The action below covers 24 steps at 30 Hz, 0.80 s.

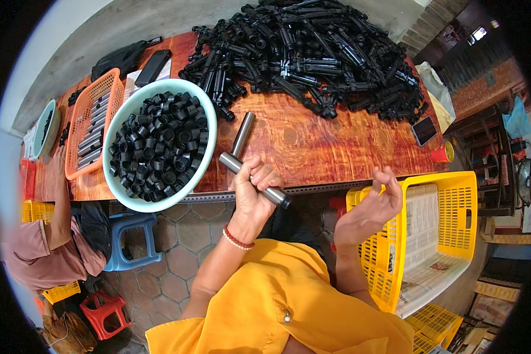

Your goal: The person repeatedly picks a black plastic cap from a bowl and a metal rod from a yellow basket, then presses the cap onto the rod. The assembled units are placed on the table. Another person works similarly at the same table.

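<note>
My left hand (253,187), with a beaded bracelet at the wrist, is wrapped round a silver metal tube (233,163) held slantwise above the table's front edge. A black cap (285,202) sits on the tube's lower right end. Just behind, a second metal tube (243,134) points away from me, its near end hidden by the held one. My right hand (376,203) is raised beside the yellow crate, palm turned inward, fingers bent but apart, with nothing visible in it. Left of my hands, a pale green basin (211,154) holds many small black caps (159,144).
Black plastic parts (301,56) lie heaped across the back of the wooden table (336,144). An orange basket (72,141) of metal tubes stands left. At right are a phone (423,131), a red-yellow cup (442,153) and a newspaper-lined yellow crate (467,206). Another person (53,248) sits left.
</note>
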{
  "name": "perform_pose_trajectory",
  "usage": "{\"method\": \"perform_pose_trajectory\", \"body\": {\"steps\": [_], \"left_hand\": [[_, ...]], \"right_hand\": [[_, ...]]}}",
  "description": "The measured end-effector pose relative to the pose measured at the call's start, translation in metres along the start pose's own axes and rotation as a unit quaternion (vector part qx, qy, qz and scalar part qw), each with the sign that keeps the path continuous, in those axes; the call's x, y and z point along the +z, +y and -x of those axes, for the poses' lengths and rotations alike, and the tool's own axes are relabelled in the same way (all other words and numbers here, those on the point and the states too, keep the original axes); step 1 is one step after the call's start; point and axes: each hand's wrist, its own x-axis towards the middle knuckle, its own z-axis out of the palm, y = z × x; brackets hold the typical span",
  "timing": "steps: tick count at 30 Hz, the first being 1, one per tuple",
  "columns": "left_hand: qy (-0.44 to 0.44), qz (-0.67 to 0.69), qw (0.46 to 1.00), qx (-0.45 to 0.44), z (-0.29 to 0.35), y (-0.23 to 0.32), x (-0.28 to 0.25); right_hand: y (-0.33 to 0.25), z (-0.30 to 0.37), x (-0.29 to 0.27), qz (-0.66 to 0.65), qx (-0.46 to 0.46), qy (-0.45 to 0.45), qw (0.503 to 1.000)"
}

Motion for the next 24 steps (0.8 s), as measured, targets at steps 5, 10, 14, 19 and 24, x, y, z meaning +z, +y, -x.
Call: {"method": "perform_pose_trajectory", "body": {"steps": [5, 10, 14, 19, 24], "left_hand": [[0.047, -0.087, 0.995, -0.003, -0.005, -0.027, 0.002], [0.092, -0.079, 0.992, 0.035, -0.007, -0.026, 0.004], [0.12, -0.111, 0.984, 0.07, -0.009, -0.021, 0.001], [0.125, -0.107, 0.984, 0.062, -0.01, -0.019, 0.002], [0.119, -0.087, 0.987, 0.059, -0.01, -0.014, -0.001]], "right_hand": [[0.002, 0.022, 0.037, 0.007, 0.004, -0.177, 0.984], [0.016, 0.026, 0.032, -0.199, 0.249, -0.1, 0.943], [0.029, 0.032, 0.011, -0.149, 0.28, -0.117, 0.941], [0.033, 0.039, 0.006, -0.12, 0.312, -0.123, 0.934], [0.034, 0.042, 0.007, -0.118, 0.314, -0.124, 0.934]]}}
